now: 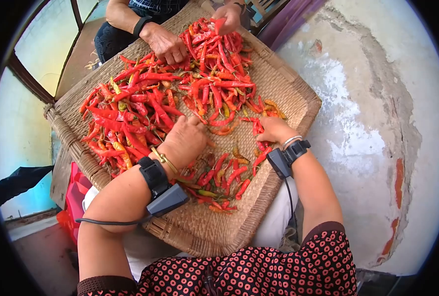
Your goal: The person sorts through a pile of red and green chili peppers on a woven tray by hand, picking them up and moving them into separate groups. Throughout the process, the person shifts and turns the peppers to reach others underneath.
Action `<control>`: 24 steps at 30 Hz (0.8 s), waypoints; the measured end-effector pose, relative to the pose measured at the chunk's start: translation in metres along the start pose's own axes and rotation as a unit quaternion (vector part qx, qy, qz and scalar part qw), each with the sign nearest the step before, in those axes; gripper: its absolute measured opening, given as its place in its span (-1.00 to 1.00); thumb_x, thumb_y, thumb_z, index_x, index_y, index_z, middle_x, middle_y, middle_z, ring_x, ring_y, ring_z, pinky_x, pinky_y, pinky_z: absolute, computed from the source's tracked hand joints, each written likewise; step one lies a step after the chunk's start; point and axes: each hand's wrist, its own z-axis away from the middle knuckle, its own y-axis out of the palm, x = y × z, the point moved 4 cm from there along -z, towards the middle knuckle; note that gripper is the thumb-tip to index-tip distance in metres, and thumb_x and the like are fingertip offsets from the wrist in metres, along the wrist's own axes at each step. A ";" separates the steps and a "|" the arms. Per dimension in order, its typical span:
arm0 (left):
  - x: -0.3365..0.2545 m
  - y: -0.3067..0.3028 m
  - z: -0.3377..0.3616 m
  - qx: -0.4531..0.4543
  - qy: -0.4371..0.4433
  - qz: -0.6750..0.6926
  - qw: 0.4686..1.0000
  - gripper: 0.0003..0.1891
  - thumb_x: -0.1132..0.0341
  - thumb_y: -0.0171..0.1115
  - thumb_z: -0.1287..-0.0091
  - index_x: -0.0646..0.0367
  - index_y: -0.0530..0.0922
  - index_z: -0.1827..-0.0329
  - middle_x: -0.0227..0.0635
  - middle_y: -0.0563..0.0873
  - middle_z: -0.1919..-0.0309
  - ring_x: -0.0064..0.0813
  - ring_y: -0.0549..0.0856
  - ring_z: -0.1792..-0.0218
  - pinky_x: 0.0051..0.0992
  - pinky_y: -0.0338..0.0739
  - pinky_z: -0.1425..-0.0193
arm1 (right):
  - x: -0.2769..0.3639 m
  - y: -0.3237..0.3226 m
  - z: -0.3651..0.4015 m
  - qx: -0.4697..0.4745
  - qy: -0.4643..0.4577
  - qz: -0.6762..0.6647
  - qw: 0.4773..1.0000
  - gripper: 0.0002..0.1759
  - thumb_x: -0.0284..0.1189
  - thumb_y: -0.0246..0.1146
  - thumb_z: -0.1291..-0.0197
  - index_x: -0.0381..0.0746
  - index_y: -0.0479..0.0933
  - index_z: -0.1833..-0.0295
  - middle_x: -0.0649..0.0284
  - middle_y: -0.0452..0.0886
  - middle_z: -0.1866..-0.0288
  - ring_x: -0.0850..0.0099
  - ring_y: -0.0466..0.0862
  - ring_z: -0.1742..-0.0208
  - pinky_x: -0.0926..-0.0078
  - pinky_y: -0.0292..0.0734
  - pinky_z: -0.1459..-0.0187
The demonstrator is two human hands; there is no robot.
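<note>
From my remote seat I am watching both hands working in a spread of red chillies (145, 106) on a woven tray (283, 84).

The left hand (182, 142) is lying knuckles-up on the middle of the spread with its fingers curling down into the pods, and I cannot tell whether it is gripping any. The right hand (274, 129) is resting at the near right edge, fingers folding under over a few pods, its grip equally hidden from me. The chillies are lying flat and crossing every way. Those by the right hand are running slantwise, near left to far right, while many in the far heap are pointing away from me. Another person's hand (165, 43) is resting on the far pods.
</note>
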 end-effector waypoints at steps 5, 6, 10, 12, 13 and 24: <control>0.029 -0.001 0.003 0.005 -0.091 0.015 0.996 -0.74 0.16 0.26 -0.01 0.08 0.59 0.28 -0.41 0.58 0.24 -0.39 0.48 0.10 -0.37 0.37 0.02 | 0.021 -0.012 -0.002 -0.032 -0.026 -0.033 0.999 -0.59 -0.28 0.28 0.14 -0.31 0.52 0.15 0.01 0.63 0.33 0.15 0.65 0.25 0.29 0.54 0.19; 0.030 -0.001 0.003 0.005 -0.092 0.015 0.996 -0.74 0.16 0.26 -0.01 0.08 0.59 0.28 -0.41 0.58 0.24 -0.39 0.48 0.10 -0.37 0.37 0.02 | 0.027 -0.017 0.003 0.011 -0.008 -0.177 0.984 -0.60 -0.35 0.25 0.12 -0.32 0.51 0.12 0.09 0.62 0.42 0.26 0.65 0.36 0.36 0.53 0.29; 0.029 -0.007 0.003 0.000 -0.092 0.019 0.996 -0.76 0.18 0.26 -0.02 0.08 0.59 0.29 -0.39 0.59 0.25 -0.37 0.50 0.14 -0.36 0.39 0.02 | 0.041 -0.028 0.015 0.016 -0.084 -0.426 0.901 -0.56 -0.51 0.15 0.07 -0.33 0.44 -0.03 0.29 0.54 0.56 0.55 0.56 0.60 0.56 0.46 0.51; 0.027 -0.012 0.003 -0.007 -0.088 0.025 0.996 -0.77 0.19 0.25 -0.03 0.08 0.58 0.30 -0.38 0.59 0.26 -0.37 0.51 0.16 -0.37 0.40 0.02 | 0.044 -0.039 0.023 -0.014 -0.094 -0.433 0.896 -0.49 -0.56 0.12 0.06 -0.34 0.38 -0.12 0.31 0.53 0.57 0.55 0.53 0.62 0.54 0.45 0.54; 0.026 -0.015 0.003 -0.020 -0.084 0.036 0.996 -0.78 0.20 0.25 -0.03 0.09 0.58 0.30 -0.37 0.59 0.27 -0.36 0.52 0.16 -0.36 0.41 0.03 | 0.042 -0.044 0.024 -0.018 -0.107 -0.445 0.889 -0.50 -0.57 0.10 0.03 -0.35 0.37 -0.13 0.36 0.49 0.58 0.59 0.50 0.62 0.59 0.42 0.54; 0.021 -0.014 0.005 -0.041 -0.056 0.079 0.994 -0.80 0.24 0.26 -0.01 0.13 0.56 0.34 -0.30 0.61 0.32 -0.31 0.58 0.16 -0.32 0.46 0.06 | 0.040 -0.099 0.036 -0.175 -0.139 -0.729 0.647 -0.62 -0.42 0.19 -0.16 -0.35 0.39 -0.07 0.29 0.57 0.28 0.58 0.57 0.45 0.71 0.50 0.46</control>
